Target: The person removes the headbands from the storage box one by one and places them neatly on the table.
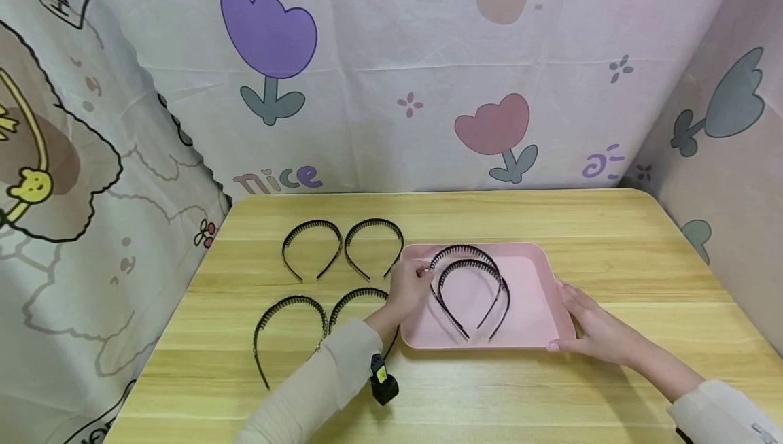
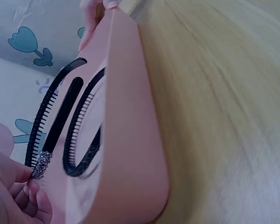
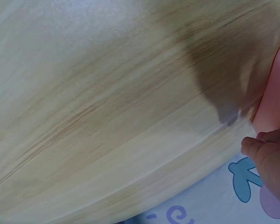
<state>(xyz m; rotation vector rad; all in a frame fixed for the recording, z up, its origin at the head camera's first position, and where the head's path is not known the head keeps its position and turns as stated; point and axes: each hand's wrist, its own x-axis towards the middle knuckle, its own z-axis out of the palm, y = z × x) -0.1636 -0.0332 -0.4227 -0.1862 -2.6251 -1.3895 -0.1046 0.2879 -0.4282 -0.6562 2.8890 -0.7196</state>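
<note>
At its left side, a black toothed headband (image 1: 463,249) is pinched between the thumb and fingers of my left hand (image 1: 411,287). Glittery trim shows on this headband close to the fingertips in the left wrist view. It overlaps a second black headband (image 1: 470,263) inside the shallow pink tray (image 1: 532,294). Both headbands have their open ends toward me. My right hand (image 1: 596,325) holds the tray's right end, fingers at the side rim and thumb near the front corner. Bent fingers (image 3: 266,144) show against the tray wall in the right wrist view.
Left of the tray, two headbands lie at the back, one (image 1: 312,224) beside another (image 1: 374,222). Nearer me are two more, one (image 1: 290,300) and another (image 1: 361,292) partly covered by my left forearm. Printed cloth (image 1: 391,145) hangs behind the wooden table (image 1: 489,396).
</note>
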